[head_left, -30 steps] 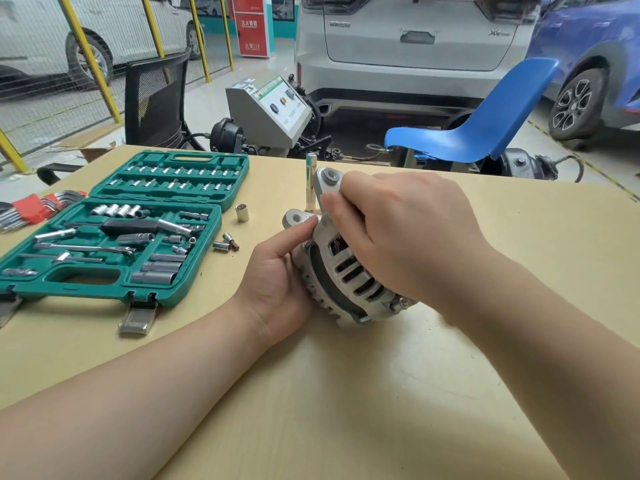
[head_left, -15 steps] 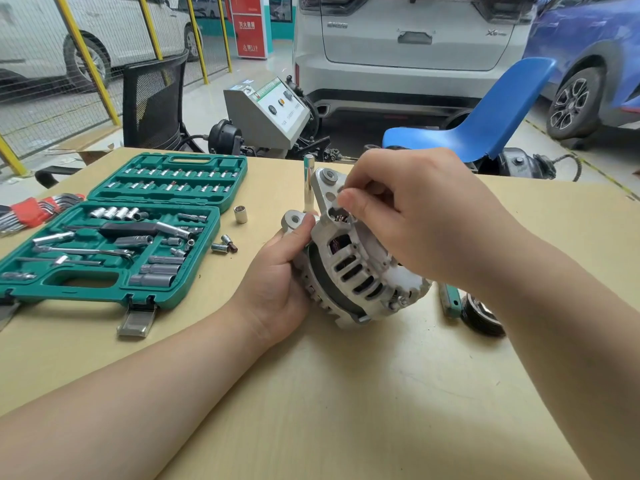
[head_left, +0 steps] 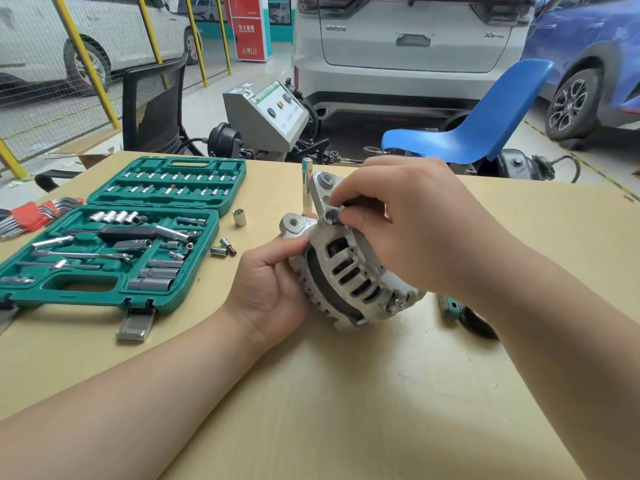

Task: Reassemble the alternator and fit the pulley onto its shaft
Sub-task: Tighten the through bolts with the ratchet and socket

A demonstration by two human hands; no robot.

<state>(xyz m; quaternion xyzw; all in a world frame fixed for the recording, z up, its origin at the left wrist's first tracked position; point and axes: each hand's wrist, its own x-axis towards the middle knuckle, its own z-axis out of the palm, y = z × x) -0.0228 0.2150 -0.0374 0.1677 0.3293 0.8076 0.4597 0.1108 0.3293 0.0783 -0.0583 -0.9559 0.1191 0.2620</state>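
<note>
Soft, even daylight is filling the scene — bright, with no harsh glare. The right hand (head_left: 412,226) and left hand (head_left: 268,285) are casting only faint, diffuse shadows on the table (head_left: 346,410). Small highlights are glinting off the sockets in the green tool case (head_left: 114,237). The wide-angle lens is bending straight lines near the edges — the yellow posts (head_left: 86,60) are leaning. Focus is staying sharp throughout; the forearms at the bottom are looking stretched.
</note>
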